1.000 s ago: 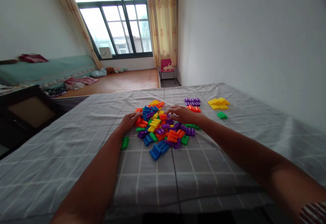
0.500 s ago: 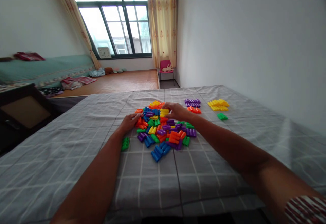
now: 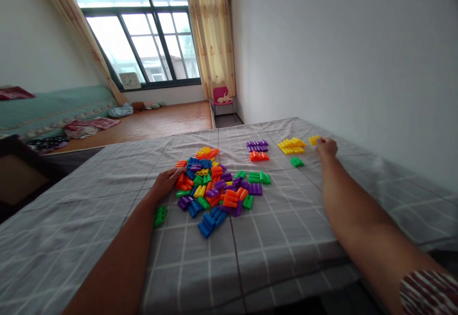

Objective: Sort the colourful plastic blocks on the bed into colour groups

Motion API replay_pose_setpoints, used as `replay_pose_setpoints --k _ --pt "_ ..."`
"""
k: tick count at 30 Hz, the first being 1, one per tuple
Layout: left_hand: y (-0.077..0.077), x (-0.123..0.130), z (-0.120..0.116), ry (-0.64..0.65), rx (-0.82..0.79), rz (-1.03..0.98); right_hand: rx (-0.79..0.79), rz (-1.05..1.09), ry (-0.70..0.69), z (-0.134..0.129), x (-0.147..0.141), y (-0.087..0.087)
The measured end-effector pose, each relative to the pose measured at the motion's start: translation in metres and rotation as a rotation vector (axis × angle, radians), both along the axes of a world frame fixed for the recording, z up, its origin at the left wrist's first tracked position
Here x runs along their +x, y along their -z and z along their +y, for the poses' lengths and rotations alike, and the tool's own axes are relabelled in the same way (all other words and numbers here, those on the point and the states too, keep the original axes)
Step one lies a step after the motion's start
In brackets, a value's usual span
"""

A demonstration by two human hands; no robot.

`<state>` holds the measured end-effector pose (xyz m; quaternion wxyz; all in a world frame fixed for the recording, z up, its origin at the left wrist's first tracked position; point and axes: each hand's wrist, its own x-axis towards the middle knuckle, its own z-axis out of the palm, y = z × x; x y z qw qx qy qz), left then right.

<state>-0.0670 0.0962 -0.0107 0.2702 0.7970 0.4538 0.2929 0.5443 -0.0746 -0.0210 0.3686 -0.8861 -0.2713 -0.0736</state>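
Note:
My right hand (image 3: pixel 327 147) pinches a yellow plastic toy block (image 3: pixel 314 140), made of short tubes side by side, at the far right of the bed-like surface. Just left of it sits a group of yellow blocks (image 3: pixel 291 145), with a green block (image 3: pixel 296 162) in front. My left hand (image 3: pixel 168 180) rests at the left edge of a mixed pile of blocks, its fingers stretched onto orange blocks (image 3: pixel 184 182); the fingertips are partly hard to make out. Blue blocks (image 3: pixel 212 221) lie at the pile's near end.
Rows of purple blocks (image 3: pixel 256 146) and orange blocks (image 3: pixel 259 156) lie behind the pile. A green block (image 3: pixel 160 216) sits beside my left forearm. Everything lies on a grey checked cloth (image 3: pixel 286 229). A white wall (image 3: pixel 343 57) runs along the right; a pink chair (image 3: pixel 222 96) stands beyond.
My right hand has moved from the pile to the far right, carrying a yellow block past the yellow group. My left hand stays at the pile. The view has turned slightly right.

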Motion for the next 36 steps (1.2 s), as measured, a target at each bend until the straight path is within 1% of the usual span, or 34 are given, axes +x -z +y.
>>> replay_pose_setpoints --k 3,6,9,15,19,24,26,28,31,32,33,34,36 --pt "-0.001 0.000 -0.001 -0.006 0.008 0.000 -0.025 0.097 0.125 0.004 -0.002 0.007" --pt "-0.001 0.001 -0.003 -0.007 0.009 -0.013 -0.078 0.136 0.158 0.007 -0.001 0.010" --pt "-0.002 0.001 -0.003 -0.001 0.001 -0.018 -0.127 0.129 0.136 0.006 0.004 0.012" --pt "0.000 0.001 -0.002 -0.007 -0.009 -0.029 -0.148 0.105 0.130 0.003 0.009 0.011" --pt "0.000 0.001 -0.001 -0.012 -0.003 -0.023 -0.187 0.108 0.135 0.004 0.006 0.007" --pt "-0.002 0.002 -0.003 -0.009 0.010 -0.019 -0.274 0.053 0.066 0.007 -0.003 0.008" --pt "-0.003 0.002 -0.005 -0.002 0.016 -0.024 -0.273 0.015 0.051 0.006 -0.006 0.011" --pt "-0.004 0.003 -0.007 -0.006 0.020 -0.030 -0.253 -0.024 0.069 0.005 -0.009 0.012" --pt "-0.003 0.004 -0.007 -0.012 0.019 -0.033 -0.138 -0.161 0.091 0.010 -0.019 0.002" --pt "-0.003 0.004 -0.007 -0.009 0.017 -0.032 -0.086 -0.223 0.060 0.015 -0.027 -0.004" --pt "-0.002 0.004 -0.006 -0.004 0.013 -0.030 -0.038 -0.283 -0.002 0.021 -0.037 -0.011" --pt "-0.002 0.004 -0.006 0.000 0.010 -0.029 0.005 -0.332 -0.091 0.028 -0.051 -0.018" --pt "-0.002 0.005 -0.005 0.005 0.007 -0.030 0.069 -0.395 -0.335 0.041 -0.088 -0.031"
